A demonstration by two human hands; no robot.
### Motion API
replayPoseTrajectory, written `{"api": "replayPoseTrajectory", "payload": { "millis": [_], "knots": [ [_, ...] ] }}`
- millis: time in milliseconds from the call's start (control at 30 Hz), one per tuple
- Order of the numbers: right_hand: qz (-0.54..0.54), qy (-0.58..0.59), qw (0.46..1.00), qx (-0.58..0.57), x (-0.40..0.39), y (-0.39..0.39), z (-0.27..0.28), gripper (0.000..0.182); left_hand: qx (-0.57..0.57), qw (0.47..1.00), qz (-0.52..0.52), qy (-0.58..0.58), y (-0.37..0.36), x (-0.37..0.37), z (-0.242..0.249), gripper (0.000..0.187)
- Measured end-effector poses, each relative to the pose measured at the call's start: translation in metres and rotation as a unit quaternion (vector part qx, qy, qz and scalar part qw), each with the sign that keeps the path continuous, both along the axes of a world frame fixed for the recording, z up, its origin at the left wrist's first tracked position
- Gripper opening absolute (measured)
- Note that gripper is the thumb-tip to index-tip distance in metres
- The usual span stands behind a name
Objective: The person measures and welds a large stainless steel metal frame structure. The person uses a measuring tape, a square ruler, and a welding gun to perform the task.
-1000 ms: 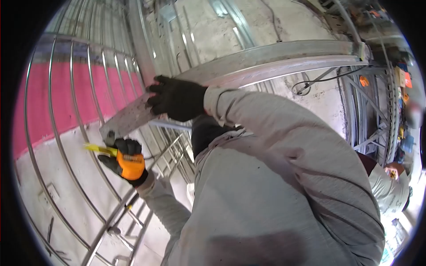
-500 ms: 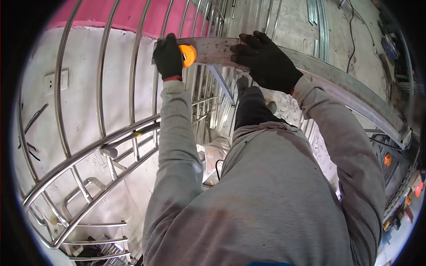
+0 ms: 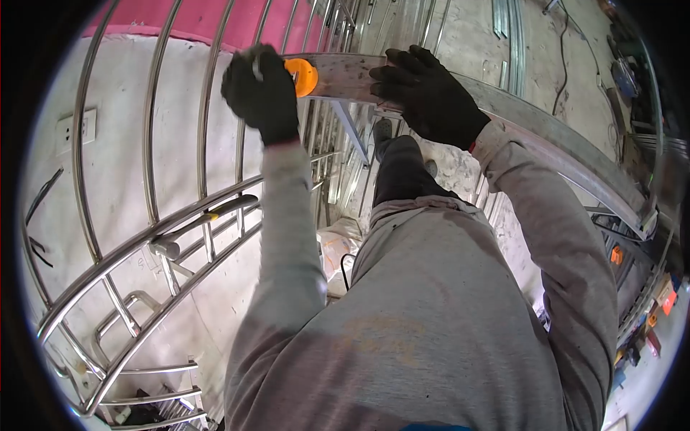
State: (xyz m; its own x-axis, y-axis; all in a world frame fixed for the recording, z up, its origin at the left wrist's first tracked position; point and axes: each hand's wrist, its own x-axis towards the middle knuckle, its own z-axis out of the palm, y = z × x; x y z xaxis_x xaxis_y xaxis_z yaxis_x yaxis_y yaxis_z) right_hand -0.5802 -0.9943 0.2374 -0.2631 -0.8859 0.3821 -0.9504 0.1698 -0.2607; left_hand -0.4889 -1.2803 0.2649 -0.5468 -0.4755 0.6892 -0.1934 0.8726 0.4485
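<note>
My left hand (image 3: 260,95), in a black glove, is closed at the left end of a long flat metal beam (image 3: 345,75). A pale shiny bit shows between its fingers; what it holds, I cannot make out. Right beside those knuckles an orange tape measure (image 3: 302,77) sits on the beam. My right hand (image 3: 431,97), also black-gloved, lies on the beam farther right, fingers spread and holding nothing.
Upright shiny metal bars (image 3: 152,122) and a curved rail (image 3: 136,248) stand on the left. A hammer (image 3: 228,206) with a dark handle lies across the rail. Metal strips (image 3: 516,50) lie on the floor beyond the beam. Tools and orange items crowd the far right.
My left hand has shifted left, away from the tape measure, and turned so its knuckles show more. My right hand stays spread on the beam. The view has shifted slightly.
</note>
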Motion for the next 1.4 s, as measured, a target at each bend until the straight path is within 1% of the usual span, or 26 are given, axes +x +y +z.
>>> {"api": "replayPoseTrajectory", "payload": {
  "millis": [67,100,167,200,233,267,333,367,400,467,533,667,700,767,833,867,900,933,1000,1067,1100,1133,1167,1267,1333,1400],
  "knots": [
    [-0.001,0.003,1.000,0.003,-0.002,-0.002,-0.002,0.049,0.104,0.990,-0.007,0.092,0.051,0.030,-0.010,0.019],
    [0.001,0.004,1.000,0.006,-0.002,-0.002,-0.003,0.048,0.328,0.944,-0.003,-0.019,0.093,0.052,0.013,0.029],
    [-0.002,0.006,1.000,0.006,0.000,-0.001,-0.002,0.047,0.514,0.856,-0.058,-0.008,0.118,0.078,-0.045,0.039],
    [-0.004,0.010,1.000,0.005,0.001,-0.001,-0.001,0.047,0.550,0.825,-0.078,-0.106,0.125,0.088,-0.058,0.041],
    [-0.006,0.011,1.000,0.006,0.001,-0.001,-0.001,0.047,0.657,0.732,-0.149,-0.095,0.134,0.094,-0.067,0.044],
    [-0.006,0.015,1.000,0.006,0.001,0.000,0.000,0.047,0.795,0.596,-0.100,-0.057,0.144,0.083,-0.057,0.047],
    [-0.003,0.021,1.000,0.008,0.001,0.000,0.002,0.048,0.829,0.535,-0.164,-0.015,0.138,0.074,-0.096,0.047],
    [-0.001,0.017,1.000,0.004,0.000,0.000,0.001,0.047,0.829,0.533,-0.166,-0.013,0.132,0.072,-0.110,0.047],
    [0.002,0.013,1.000,0.001,0.001,0.000,0.001,0.046,0.766,0.597,-0.232,-0.059,0.125,0.071,-0.117,0.049],
    [0.000,0.011,1.000,0.005,0.001,0.000,0.001,0.044,0.691,0.653,-0.293,-0.099,0.123,0.071,-0.121,0.051],
    [-0.004,0.011,1.000,0.006,-0.001,-0.002,0.001,0.042,0.864,0.448,-0.222,-0.056,0.127,0.067,-0.117,0.054],
    [-0.002,0.020,1.000,0.002,-0.001,0.001,0.001,0.046,0.810,0.506,-0.294,-0.041,0.133,0.055,-0.101,0.055],
    [-0.001,-0.001,1.000,-0.013,-0.001,0.002,0.002,0.045,0.680,0.644,-0.337,-0.096,0.132,0.054,-0.104,0.052],
    [-0.002,-0.007,1.000,-0.011,-0.001,0.000,0.004,0.045,0.520,0.752,-0.377,-0.148,0.131,0.049,-0.107,0.050],
    [-0.007,-0.024,1.000,-0.008,0.000,0.000,0.006,0.043,0.735,0.592,-0.329,-0.041,0.137,0.046,-0.108,0.045],
    [-0.021,-0.021,1.000,-0.005,0.000,0.001,0.007,0.043,0.735,0.585,-0.339,-0.050,0.139,0.045,-0.108,0.045],
    [-0.015,-0.025,0.999,-0.014,0.000,0.001,0.005,0.043,0.562,0.750,-0.315,-0.150,0.137,0.047,-0.112,0.042],
    [-0.006,-0.029,0.999,-0.023,0.000,0.002,0.004,0.042,0.349,0.866,-0.270,-0.234,0.135,0.047,-0.116,0.039],
    [-0.024,-0.009,0.999,-0.032,0.000,0.003,0.002,0.039,0.365,0.857,-0.284,-0.228,0.136,0.044,-0.125,0.043],
    [-0.015,-0.002,1.000,-0.023,-0.001,0.002,0.000,0.036,0.336,0.886,-0.232,-0.221,0.139,0.044,-0.125,0.046],
    [-0.016,0.010,1.000,-0.025,-0.001,0.004,-0.001,0.041,0.228,0.922,-0.225,-0.215,0.138,0.045,-0.132,0.040],
    [-0.027,0.011,0.999,-0.024,-0.002,0.004,-0.003,0.041,0.225,0.920,-0.236,-0.218,0.135,0.041,-0.143,0.040],
    [-0.023,0.020,0.999,-0.042,-0.004,0.003,-0.008,0.043,0.362,0.883,-0.252,-0.163,0.128,0.039,-0.162,0.036],
    [-0.045,0.015,0.997,-0.064,-0.005,0.010,-0.008,0.050,0.429,0.838,-0.309,-0.136,0.131,0.041,-0.143,0.026],
    [-0.087,-0.085,0.967,-0.225,-0.010,0.022,-0.003,0.053,0.783,0.570,-0.251,-0.006,0.130,0.040,-0.146,0.041],
    [-0.115,-0.114,0.952,-0.258,-0.011,0.062,0.029,0.059,0.770,0.593,-0.234,-0.012,0.146,0.042,-0.123,0.050]
  ]
}}
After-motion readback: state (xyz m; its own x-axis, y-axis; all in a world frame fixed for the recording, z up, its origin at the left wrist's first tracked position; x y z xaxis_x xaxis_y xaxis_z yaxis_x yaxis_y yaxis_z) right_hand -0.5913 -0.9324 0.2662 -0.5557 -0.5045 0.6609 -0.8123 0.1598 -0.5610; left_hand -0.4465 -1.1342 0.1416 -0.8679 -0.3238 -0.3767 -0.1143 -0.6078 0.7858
